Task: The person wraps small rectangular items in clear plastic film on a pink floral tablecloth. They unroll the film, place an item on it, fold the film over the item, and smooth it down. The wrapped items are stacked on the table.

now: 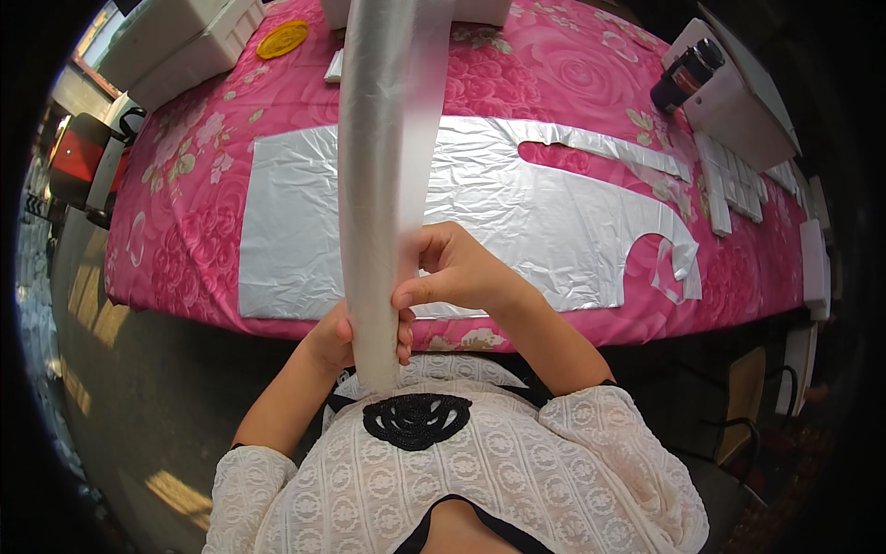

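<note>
A long roll of translucent plastic film (372, 187) stands upright in front of me, its lower end close to my chest. My left hand (335, 336) grips it near the bottom, the fingertips showing around its right side. With thumb and forefinger, my right hand (460, 270) pinches the loose edge of the film on the roll's right side. Behind both hands a thin, silvery-white plastic apron (533, 228) lies spread and creased on the table. Its cut-out neck and strap parts point right, and the roll hides a strip of it.
A pink rose-patterned tablecloth (194, 263) covers the table. White foam boxes (187, 62) and a yellow disc-like object (282, 39) lie at the back left. At right are a dark flask (685, 76), a white box (744, 104) and several small white packets (730, 180). A chair (742, 408) stands lower right.
</note>
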Demonstrator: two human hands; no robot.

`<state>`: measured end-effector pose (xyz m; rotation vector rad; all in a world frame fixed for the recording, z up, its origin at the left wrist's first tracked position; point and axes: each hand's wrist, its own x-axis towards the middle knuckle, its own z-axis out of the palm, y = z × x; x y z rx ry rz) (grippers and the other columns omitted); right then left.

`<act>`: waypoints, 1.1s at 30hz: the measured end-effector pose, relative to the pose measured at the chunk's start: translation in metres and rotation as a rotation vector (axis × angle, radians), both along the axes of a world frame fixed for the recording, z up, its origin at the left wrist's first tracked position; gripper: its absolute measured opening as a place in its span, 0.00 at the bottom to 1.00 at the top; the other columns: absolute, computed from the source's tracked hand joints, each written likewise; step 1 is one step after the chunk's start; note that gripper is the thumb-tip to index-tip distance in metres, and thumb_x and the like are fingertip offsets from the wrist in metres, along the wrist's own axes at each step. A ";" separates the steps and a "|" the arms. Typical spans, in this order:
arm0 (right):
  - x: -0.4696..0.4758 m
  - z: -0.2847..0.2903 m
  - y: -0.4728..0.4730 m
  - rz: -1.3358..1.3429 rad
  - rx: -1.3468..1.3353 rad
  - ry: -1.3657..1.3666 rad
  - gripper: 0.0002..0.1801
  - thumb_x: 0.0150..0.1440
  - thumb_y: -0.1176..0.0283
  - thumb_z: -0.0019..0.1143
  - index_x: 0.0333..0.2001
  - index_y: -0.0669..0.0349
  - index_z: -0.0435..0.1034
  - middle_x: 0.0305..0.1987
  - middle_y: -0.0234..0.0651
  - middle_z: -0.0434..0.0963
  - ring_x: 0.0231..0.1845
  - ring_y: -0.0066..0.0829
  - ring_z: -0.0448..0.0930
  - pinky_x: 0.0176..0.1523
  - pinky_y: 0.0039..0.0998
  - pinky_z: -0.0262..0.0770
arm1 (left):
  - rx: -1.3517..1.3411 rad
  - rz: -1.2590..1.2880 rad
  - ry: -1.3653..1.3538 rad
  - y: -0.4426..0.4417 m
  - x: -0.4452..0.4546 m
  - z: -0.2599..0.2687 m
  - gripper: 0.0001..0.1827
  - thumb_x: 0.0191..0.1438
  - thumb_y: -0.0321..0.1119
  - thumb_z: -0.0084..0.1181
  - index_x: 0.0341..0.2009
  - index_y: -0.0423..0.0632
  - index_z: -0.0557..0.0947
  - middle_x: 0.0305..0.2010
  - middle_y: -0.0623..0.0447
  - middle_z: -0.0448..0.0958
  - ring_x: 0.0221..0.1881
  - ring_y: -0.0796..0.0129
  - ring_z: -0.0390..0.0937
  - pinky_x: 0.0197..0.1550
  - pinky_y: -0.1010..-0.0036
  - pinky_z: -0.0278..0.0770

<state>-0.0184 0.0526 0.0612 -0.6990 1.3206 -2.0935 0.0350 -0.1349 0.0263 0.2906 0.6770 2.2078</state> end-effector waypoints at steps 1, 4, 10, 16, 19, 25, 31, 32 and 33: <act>0.001 -0.001 -0.002 0.044 0.001 0.045 0.23 0.42 0.73 0.66 0.44 0.65 0.70 0.27 0.30 0.75 0.30 0.17 0.74 0.39 0.23 0.70 | 0.119 -0.102 -0.036 -0.004 0.002 -0.006 0.39 0.35 0.54 0.66 0.45 0.39 0.68 0.34 0.41 0.74 0.35 0.56 0.76 0.36 0.67 0.77; 0.011 0.005 -0.008 0.049 -0.006 -0.046 0.17 0.43 0.71 0.65 0.37 0.65 0.72 0.26 0.29 0.74 0.30 0.15 0.72 0.41 0.24 0.68 | 0.316 -0.229 -0.114 -0.002 0.003 -0.015 0.38 0.38 0.51 0.64 0.47 0.37 0.67 0.36 0.37 0.74 0.36 0.51 0.76 0.38 0.64 0.77; 0.015 0.007 0.001 0.099 0.137 -0.074 0.15 0.44 0.72 0.63 0.36 0.66 0.71 0.23 0.31 0.74 0.27 0.17 0.74 0.34 0.23 0.70 | 0.265 -0.172 -0.058 0.002 0.000 -0.017 0.35 0.44 0.49 0.55 0.50 0.37 0.64 0.42 0.37 0.72 0.41 0.49 0.74 0.44 0.63 0.74; 0.023 0.013 -0.002 -0.165 0.577 0.064 0.17 0.44 0.66 0.61 0.35 0.66 0.71 0.19 0.31 0.72 0.22 0.21 0.74 0.27 0.24 0.69 | -0.275 0.394 -0.029 0.015 0.006 0.002 0.33 0.51 0.56 0.41 0.50 0.39 0.65 0.46 0.43 0.69 0.45 0.60 0.71 0.47 0.66 0.70; 0.031 0.007 -0.012 -0.275 0.770 0.164 0.19 0.43 0.63 0.60 0.35 0.65 0.71 0.18 0.34 0.72 0.21 0.26 0.74 0.27 0.26 0.69 | -0.573 0.536 0.061 0.020 0.003 -0.005 0.37 0.52 0.62 0.38 0.50 0.39 0.66 0.43 0.46 0.70 0.42 0.64 0.71 0.42 0.69 0.71; 0.034 -0.003 -0.005 -0.231 0.822 0.308 0.19 0.45 0.68 0.59 0.41 0.64 0.70 0.18 0.33 0.71 0.18 0.27 0.72 0.27 0.26 0.68 | -0.898 0.326 0.104 -0.002 -0.001 -0.001 0.26 0.53 0.55 0.47 0.39 0.42 0.71 0.28 0.53 0.71 0.26 0.73 0.71 0.27 0.77 0.71; 0.036 -0.014 -0.033 -0.517 0.622 1.118 0.11 0.44 0.67 0.56 0.32 0.59 0.69 0.33 0.34 0.72 0.37 0.33 0.72 0.42 0.32 0.66 | -1.169 0.056 0.044 -0.027 0.027 -0.004 0.13 0.52 0.40 0.50 0.34 0.43 0.72 0.22 0.55 0.70 0.22 0.73 0.69 0.25 0.77 0.70; 0.034 -0.027 -0.041 -0.385 0.578 1.192 0.11 0.45 0.65 0.56 0.31 0.59 0.69 0.33 0.33 0.71 0.36 0.33 0.72 0.42 0.32 0.66 | -1.202 0.008 0.042 -0.030 0.032 -0.004 0.12 0.52 0.39 0.50 0.34 0.43 0.72 0.22 0.55 0.70 0.22 0.74 0.69 0.26 0.77 0.70; 0.033 -0.043 -0.049 -0.247 0.528 1.262 0.11 0.46 0.64 0.55 0.30 0.59 0.69 0.32 0.32 0.71 0.35 0.32 0.71 0.42 0.32 0.65 | -1.236 -0.035 0.035 -0.032 0.036 -0.003 0.11 0.52 0.38 0.50 0.34 0.43 0.72 0.23 0.55 0.70 0.22 0.74 0.69 0.26 0.77 0.70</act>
